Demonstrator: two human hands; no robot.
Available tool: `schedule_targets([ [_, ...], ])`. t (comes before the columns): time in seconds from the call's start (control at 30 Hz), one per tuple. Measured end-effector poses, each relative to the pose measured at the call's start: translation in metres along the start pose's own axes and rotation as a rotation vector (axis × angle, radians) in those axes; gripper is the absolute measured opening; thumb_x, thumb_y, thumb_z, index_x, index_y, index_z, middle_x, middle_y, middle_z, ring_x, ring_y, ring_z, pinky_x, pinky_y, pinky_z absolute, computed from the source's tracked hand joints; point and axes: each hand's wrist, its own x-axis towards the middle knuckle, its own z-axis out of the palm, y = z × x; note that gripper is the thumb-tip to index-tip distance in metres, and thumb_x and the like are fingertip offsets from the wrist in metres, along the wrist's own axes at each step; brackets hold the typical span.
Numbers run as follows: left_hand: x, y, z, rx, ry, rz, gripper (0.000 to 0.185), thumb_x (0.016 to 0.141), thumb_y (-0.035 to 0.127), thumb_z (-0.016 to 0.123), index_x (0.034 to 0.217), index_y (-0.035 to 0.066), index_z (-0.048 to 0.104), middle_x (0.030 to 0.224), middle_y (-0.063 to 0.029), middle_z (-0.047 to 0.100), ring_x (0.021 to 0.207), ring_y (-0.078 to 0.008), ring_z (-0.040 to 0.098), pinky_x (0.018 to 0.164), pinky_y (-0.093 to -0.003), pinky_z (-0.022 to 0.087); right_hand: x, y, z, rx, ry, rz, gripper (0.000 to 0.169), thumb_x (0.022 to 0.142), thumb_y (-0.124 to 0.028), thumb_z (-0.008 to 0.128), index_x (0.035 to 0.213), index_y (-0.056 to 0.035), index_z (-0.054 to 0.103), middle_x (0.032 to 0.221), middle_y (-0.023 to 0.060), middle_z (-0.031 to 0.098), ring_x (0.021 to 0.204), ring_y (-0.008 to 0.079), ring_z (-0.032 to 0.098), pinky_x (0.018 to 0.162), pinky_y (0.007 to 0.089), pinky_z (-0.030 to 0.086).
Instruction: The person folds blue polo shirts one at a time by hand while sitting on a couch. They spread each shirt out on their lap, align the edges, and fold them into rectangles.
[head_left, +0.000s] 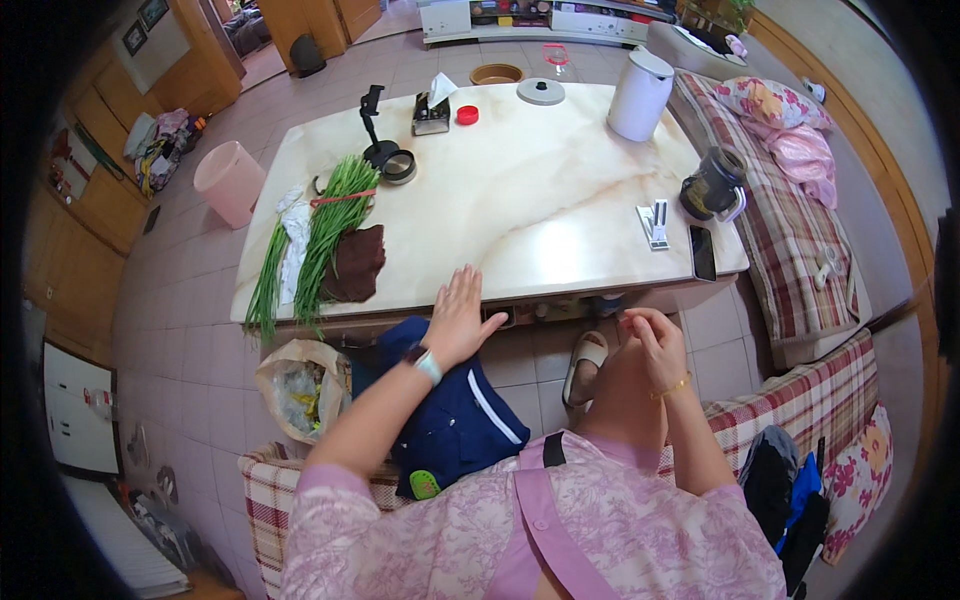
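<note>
My left hand (455, 322) is stretched out palm down at the near edge of the marble-patterned table (465, 202), fingers straight and slightly apart, nothing in it. A watch (426, 363) is on that wrist. Below the forearm, a navy garment (450, 442) with a white stripe and a green patch lies over my left leg. My right hand (660, 341) rests by my right knee with curled fingers and shows no object. Left of my left hand are a dark brown cloth (358, 262), a bundle of long green chives (337, 210) tied with a red band, and crumpled white material (295, 244).
A bag-lined bin (274, 367) stands below the table's left corner. On the table are a phone stand (373, 124), tissue box (431, 120), red lid (467, 115), white kettle (640, 97), dark jug (709, 184) and smartphone (703, 253). A plaid-covered sofa (772, 217) borders the right.
</note>
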Motion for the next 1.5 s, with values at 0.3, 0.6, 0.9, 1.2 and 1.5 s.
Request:
schedule_targets([
  [0.3, 0.168, 0.042, 0.105, 0.100, -0.049, 0.165, 0.102, 0.087, 0.068, 0.049, 0.149, -0.007, 0.019, 0.158, -0.0260, 0.014, 0.149, -0.0348, 0.010, 0.120, -0.0464, 0.011, -0.037, 0.035, -0.031, -0.538, 0.139, -0.313, 0.013, 0.084, -0.007, 0.063, 0.096, -0.0026, 0.066, 0.103, 0.0134, 0.064, 0.098, 0.0328, 0.059, 0.087, 0.0402, 0.046],
  [0.6, 0.174, 0.092, 0.115, -0.010, -0.097, 0.484, 0.090, 0.086, 0.059, 0.056, 0.145, -0.005, 0.033, 0.154, -0.0259, 0.026, 0.145, -0.0355, 0.022, 0.118, -0.0498, 0.018, -0.022, 0.034, -0.031, -0.575, 0.134, -0.345, 0.007, 0.084, -0.010, 0.065, 0.089, -0.0043, 0.066, 0.097, 0.0115, 0.065, 0.094, 0.0307, 0.059, 0.083, 0.0403, 0.043],
  [0.9, 0.149, 0.112, 0.121, -0.249, 0.086, 0.646, 0.044, 0.079, 0.014, 0.063, 0.119, -0.004, 0.055, 0.125, -0.0242, 0.055, 0.123, -0.0380, 0.048, 0.104, -0.0482, 0.038, -0.033, 0.036, -0.037, -0.629, 0.192, -0.387, 0.002, 0.082, -0.006, 0.065, 0.084, -0.0049, 0.064, 0.097, 0.0109, 0.066, 0.089, 0.0303, 0.058, 0.080, 0.0397, 0.043],
  [1.2, 0.240, 0.075, 0.117, 0.087, 0.017, -0.080, 0.090, 0.092, 0.057, 0.050, 0.149, -0.007, 0.022, 0.158, -0.0237, 0.018, 0.148, -0.0345, 0.011, 0.120, -0.0479, 0.009, -0.027, 0.037, -0.033, -0.641, 0.166, -0.418, 0.003, 0.083, -0.009, 0.064, 0.080, -0.0064, 0.063, 0.097, 0.0080, 0.067, 0.088, 0.0295, 0.058, 0.077, 0.0399, 0.043],
  [1.5, 0.137, 0.127, 0.124, -0.044, -0.156, 0.743, 0.055, 0.092, 0.034, 0.058, 0.137, 0.005, 0.048, 0.147, -0.0178, 0.041, 0.139, -0.0342, 0.035, 0.114, -0.0493, 0.027, -0.021, 0.034, -0.025, -0.601, 0.175, -0.388, 0.005, 0.082, -0.008, 0.064, 0.078, -0.0066, 0.064, 0.093, 0.0076, 0.067, 0.088, 0.0286, 0.059, 0.079, 0.0395, 0.044],
])
